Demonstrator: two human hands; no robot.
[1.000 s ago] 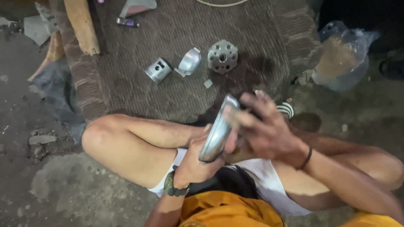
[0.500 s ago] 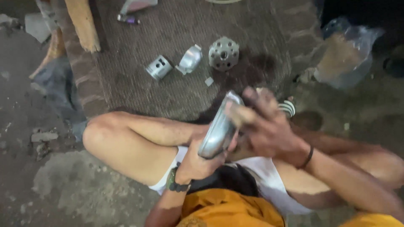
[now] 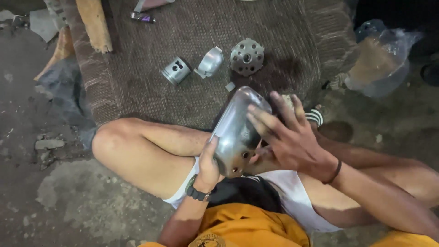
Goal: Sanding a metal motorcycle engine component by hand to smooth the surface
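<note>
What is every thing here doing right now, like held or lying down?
Metal cover: held up, tilted.
Left hand: gripping the cover's lower end.
Right hand: fingers spread on the cover.
Piston: lying on its side.
Round holed part: flat on the mat.
Plastic bag: crumpled.

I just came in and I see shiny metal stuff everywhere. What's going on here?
A person sits on the ground holding a rounded silver metal cover over their lap. The left hand grips its lower end, and the right hand lies spread against its side. On the brown mat in front of them sit a piston, a small curved metal piece and a round metal part with holes. A plastic bag lies off to the right.
</note>
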